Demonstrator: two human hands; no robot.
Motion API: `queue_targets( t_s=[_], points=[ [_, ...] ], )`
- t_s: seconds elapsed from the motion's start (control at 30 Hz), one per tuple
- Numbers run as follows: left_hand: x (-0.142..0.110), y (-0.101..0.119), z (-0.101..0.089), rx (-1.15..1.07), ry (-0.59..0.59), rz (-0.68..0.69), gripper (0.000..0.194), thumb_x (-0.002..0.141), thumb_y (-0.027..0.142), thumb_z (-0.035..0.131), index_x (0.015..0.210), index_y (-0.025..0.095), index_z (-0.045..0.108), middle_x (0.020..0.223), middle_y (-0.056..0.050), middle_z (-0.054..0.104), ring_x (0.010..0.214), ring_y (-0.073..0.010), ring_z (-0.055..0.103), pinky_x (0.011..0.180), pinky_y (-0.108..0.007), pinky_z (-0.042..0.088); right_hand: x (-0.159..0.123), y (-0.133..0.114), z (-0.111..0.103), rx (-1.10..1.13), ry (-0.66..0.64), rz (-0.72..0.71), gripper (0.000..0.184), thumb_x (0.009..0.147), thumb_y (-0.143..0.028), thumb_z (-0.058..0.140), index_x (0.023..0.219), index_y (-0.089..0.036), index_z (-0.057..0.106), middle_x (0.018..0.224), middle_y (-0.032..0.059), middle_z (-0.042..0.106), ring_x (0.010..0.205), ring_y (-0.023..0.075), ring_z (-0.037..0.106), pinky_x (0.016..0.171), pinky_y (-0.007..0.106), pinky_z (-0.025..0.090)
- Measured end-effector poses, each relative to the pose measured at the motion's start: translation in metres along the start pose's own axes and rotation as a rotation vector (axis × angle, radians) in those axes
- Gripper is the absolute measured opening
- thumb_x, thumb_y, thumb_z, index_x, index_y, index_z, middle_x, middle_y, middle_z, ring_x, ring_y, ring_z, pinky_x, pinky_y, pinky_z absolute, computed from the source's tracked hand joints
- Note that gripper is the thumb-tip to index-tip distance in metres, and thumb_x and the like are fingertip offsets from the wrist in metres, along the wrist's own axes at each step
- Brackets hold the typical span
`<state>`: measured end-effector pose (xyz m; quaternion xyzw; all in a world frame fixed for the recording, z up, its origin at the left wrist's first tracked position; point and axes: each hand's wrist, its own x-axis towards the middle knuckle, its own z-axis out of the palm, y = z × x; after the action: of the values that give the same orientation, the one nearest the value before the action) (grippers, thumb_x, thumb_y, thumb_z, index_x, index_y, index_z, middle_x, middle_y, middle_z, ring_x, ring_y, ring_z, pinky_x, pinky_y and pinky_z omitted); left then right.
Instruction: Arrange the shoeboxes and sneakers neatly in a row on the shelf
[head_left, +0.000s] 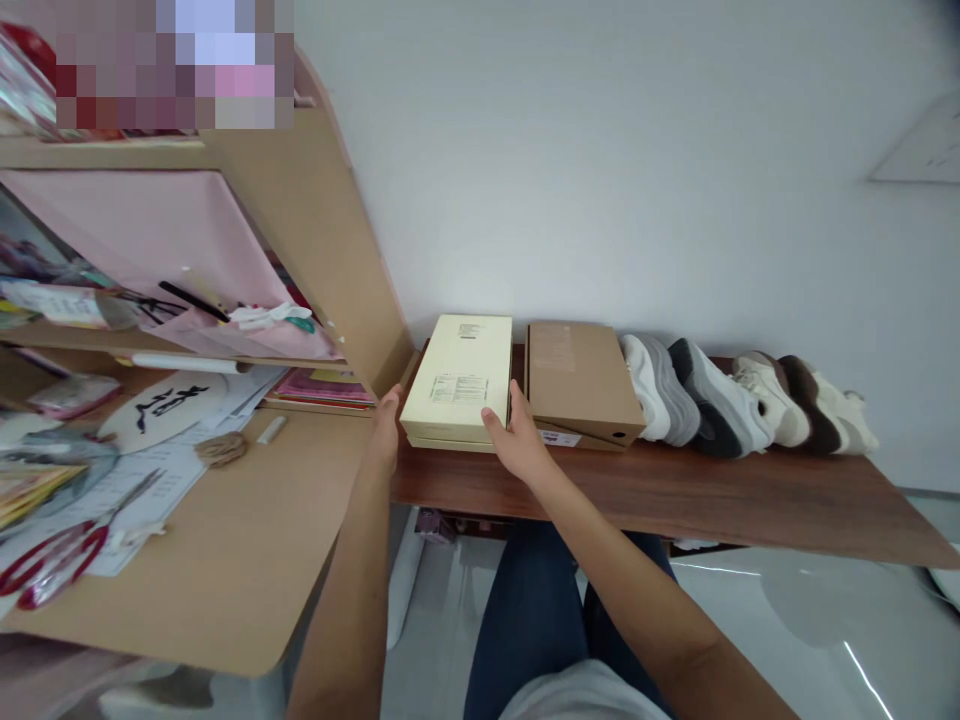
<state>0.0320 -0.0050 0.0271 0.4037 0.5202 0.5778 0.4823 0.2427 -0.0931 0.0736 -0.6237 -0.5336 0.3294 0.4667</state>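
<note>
Wooden bench (675,500): row of shoes (731,415) toward right, brown cardboard box (577,375) just left of them, cream box (469,360) at the left end. Right hand (521,438) holds cream box, thumb on top, fingers along right side; left hand (384,432) at its left side, grip cannot be told

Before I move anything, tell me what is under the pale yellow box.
The brown wooden bench shows along the front of the pale yellow box. The spot directly beneath is covered by the box, so I cannot tell whether anything else lies there.
</note>
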Motion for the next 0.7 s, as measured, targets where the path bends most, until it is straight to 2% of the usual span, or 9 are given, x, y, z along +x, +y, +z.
queue_targets(
  t_s=[0.2,0.47,0.57,0.7],
  points=[
    [0.01,-0.01,0.003,-0.087,-0.03,-0.026,0.046,0.087,0.049,0.058,0.121,0.02,0.066,0.136,-0.006,0.06,0.135,-0.0272,0.046,0.114,-0.038,0.034,0.012,0.01,0.016,0.009,0.026,0.044,0.087,0.088,-0.051,0.049,0.155,-0.006,0.014,0.162,0.017,0.016,0.151,0.0268,0.013,0.122,0.045,0.015],
    [0.014,-0.014,0.006,-0.14,-0.167,-0.037,0.052,0.082,0.054,0.061,0.119,0.017,0.067,0.125,-0.01,0.067,0.131,-0.0267,0.051,0.111,-0.039,0.037,0.022,0.018,0.028,0.062,0.042,0.206,0.092,0.087,-0.051,0.05,0.155,-0.004,0.01,0.163,0.017,0.011,0.151,0.0257,0.01,0.122,0.042,0.014],
    [0.01,-0.015,0.008,-0.183,-0.18,-0.068,0.05,0.08,0.053,0.064,0.115,0.017,0.069,0.119,-0.01,0.071,0.127,-0.0266,0.055,0.109,-0.037,0.041,0.026,0.025,0.032,0.126,0.057,0.247,0.091,0.087,-0.052,0.05,0.155,-0.008,0.011,0.162,0.0149,0.018,0.15,0.0243,0.017,0.122,0.041,0.016],
    [0.007,-0.016,0.011,-0.207,-0.107,-0.147,0.043,0.085,0.048,0.06,0.109,0.014,0.071,0.109,-0.011,0.074,0.12,-0.0263,0.061,0.106,-0.037,0.044,0.03,0.035,0.038,0.258,0.068,0.219,0.081,0.089,-0.049,0.047,0.156,-0.017,0.014,0.154,0.0114,0.04,0.14,0.0205,0.041,0.117,0.038,0.028]
  ],
)
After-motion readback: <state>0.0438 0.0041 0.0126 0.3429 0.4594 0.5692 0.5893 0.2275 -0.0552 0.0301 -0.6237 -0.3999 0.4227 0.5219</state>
